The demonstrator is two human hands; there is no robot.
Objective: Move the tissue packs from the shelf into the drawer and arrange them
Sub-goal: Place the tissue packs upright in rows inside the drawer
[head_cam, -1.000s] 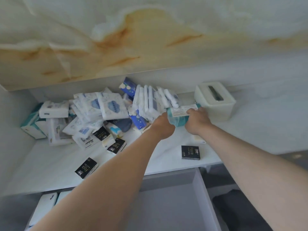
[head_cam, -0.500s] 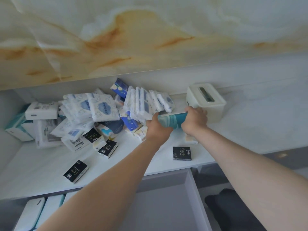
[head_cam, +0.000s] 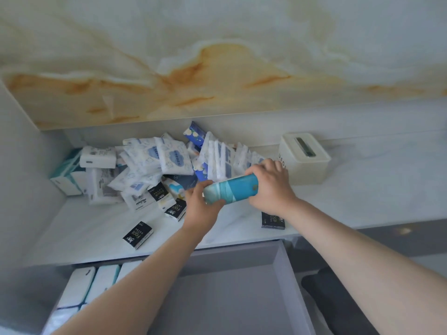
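Tissue packs (head_cam: 154, 170) lie in a big messy heap at the back of the shelf (head_cam: 101, 228), and some small black ones sit loose near its front edge. One blue pack (head_cam: 232, 188) is up off the shelf, held between two hands just in front of the heap. The left hand (head_cam: 202, 209) grips the left end, with its fingers wrapped round the end of the pack. The right hand (head_cam: 272, 187) grips the right end, with its fingers curled over the top. So both hands are closed on the same pack. A white tissue box (head_cam: 304, 158) stands on the shelf just beside the right hand. Below the shelf the drawer (head_cam: 287, 281) is pulled open. A few white packs (head_cam: 89, 286) already lie side by side at its left end, and the rest of the drawer looks bare. I think the step now is carrying this blue pack from the shelf down to the drawer. Most of the job is still to do, since the heap is big. Next the hands should bring the pack down and toward the body, clear of the shelf edge. Then they should lay it flat next to the white packs, so the row stays neat.
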